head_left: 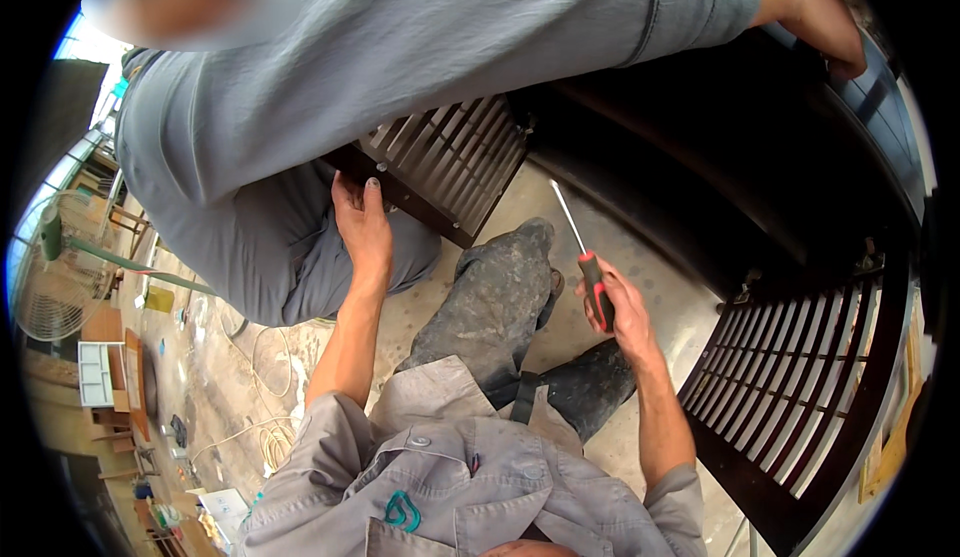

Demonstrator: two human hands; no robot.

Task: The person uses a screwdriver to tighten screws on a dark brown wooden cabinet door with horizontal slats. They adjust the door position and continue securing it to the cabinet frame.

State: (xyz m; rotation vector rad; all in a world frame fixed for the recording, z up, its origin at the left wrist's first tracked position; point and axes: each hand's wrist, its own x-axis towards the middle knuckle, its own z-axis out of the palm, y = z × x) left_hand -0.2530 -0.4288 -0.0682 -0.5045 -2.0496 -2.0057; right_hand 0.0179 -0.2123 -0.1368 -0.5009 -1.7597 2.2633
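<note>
My right hand (628, 309) is wrapped round the red-and-black handle of a screwdriver (568, 215), whose metal shaft points up and away to the left, its tip touching nothing. With the thumb on top, my left hand (362, 225) grips the near edge of a dark slatted wooden panel (425, 207). That panel joins a large dark piece of furniture (640, 182); a small metal fitting shows at the joint. A similar slatted panel (735, 462) stands on the furniture's right side, away from my hands.
A co-worker's grey sleeve (450, 47) crosses above my hands, and their hand (845, 57) rests at the furniture's far right edge. My knees in dark trousers (480, 307) are between the panels. At left are a standing fan (60, 267) and coiled cable (275, 444) on the floor.
</note>
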